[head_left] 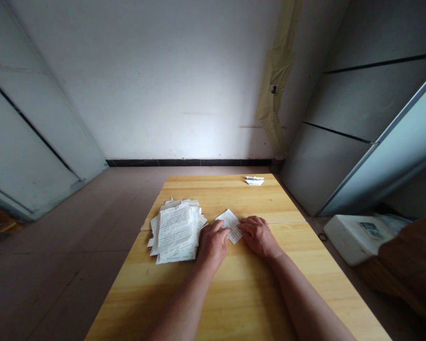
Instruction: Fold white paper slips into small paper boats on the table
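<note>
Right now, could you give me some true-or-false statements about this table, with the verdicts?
1. The left hand and right hand touch the small sheet. True.
2. The small sheet is round. False: it has straight edges and corners.
3. A stack of papers lies beside the left hand. True.
4. The stack lies right of the right hand. False: it lies to the left.
5. A boat-shaped paper sits near the far edge of the table. True.

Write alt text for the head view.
A person's left hand and right hand touch a small printed sheet on a wooden table. A messy paper stack lies beside the left hand; a folded paper sits near the far edge.
</note>
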### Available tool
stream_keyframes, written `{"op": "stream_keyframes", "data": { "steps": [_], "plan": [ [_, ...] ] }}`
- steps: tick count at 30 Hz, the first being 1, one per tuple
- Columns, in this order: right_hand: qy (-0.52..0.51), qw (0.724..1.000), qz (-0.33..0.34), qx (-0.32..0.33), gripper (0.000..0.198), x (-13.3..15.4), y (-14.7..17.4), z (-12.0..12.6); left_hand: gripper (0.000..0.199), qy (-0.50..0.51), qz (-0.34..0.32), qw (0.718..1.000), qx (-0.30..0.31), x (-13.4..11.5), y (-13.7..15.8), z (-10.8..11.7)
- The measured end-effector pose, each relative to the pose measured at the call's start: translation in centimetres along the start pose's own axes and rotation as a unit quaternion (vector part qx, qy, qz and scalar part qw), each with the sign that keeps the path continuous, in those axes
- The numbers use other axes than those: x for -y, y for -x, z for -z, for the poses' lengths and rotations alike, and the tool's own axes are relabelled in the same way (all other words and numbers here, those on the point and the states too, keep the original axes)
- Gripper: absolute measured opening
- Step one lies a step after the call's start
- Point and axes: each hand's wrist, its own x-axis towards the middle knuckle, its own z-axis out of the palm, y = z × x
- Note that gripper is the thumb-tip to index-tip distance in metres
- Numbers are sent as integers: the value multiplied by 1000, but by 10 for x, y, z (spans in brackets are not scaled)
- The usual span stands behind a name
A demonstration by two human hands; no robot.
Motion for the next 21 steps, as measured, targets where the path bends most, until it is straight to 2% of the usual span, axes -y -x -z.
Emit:
{"op": "stream_keyframes", "data": {
  "steps": [5,11,21],
  "plan": [
    [-23,999,30,2,31,-3,2,5,32,14,3,1000,13,-3,0,4],
    [-35,999,25,15,29,-2,3,8,40,37,6,999,31,-6,2,8],
    [-13,998,35,42,46,-6,6,5,39,52,14,998,17,-8,-1,10]
  ]
}}
